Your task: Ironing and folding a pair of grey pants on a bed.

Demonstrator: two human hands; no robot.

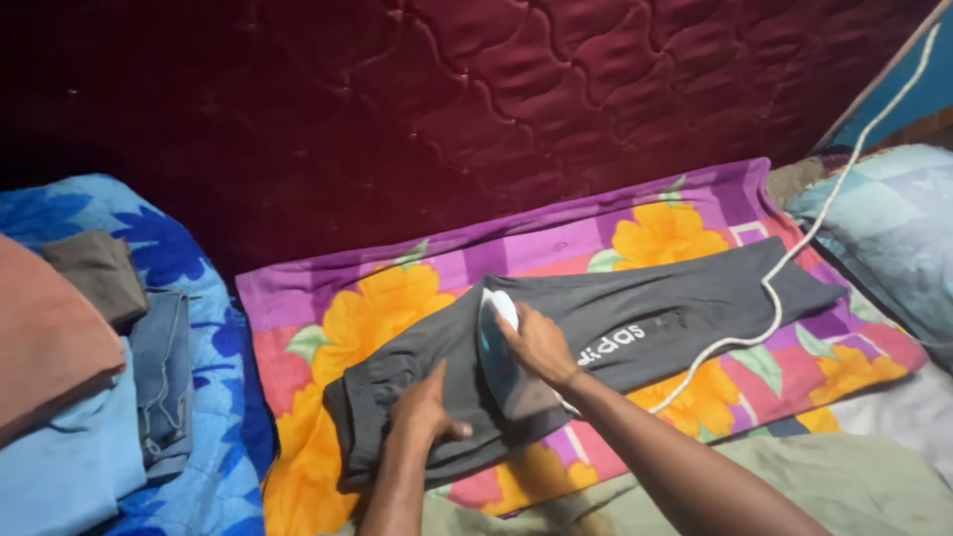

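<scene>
The right hand (539, 344) is gripping a white iron (499, 342) on grey trousers (596, 337). The left hand (425, 407) is pressing the fabric flat. A floral cloth (338, 328) is lying beneath; a white cord (794, 258) is trailing away to the right.

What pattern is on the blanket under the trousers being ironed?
Large yellow-orange flowers on purple and pink, shown in the head view: blanket under grey trousers.

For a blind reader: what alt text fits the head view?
A right hand presses a white iron on grey trousers while the left hand flattens the cloth, over a floral blanket; folded clothes lie left.
</scene>
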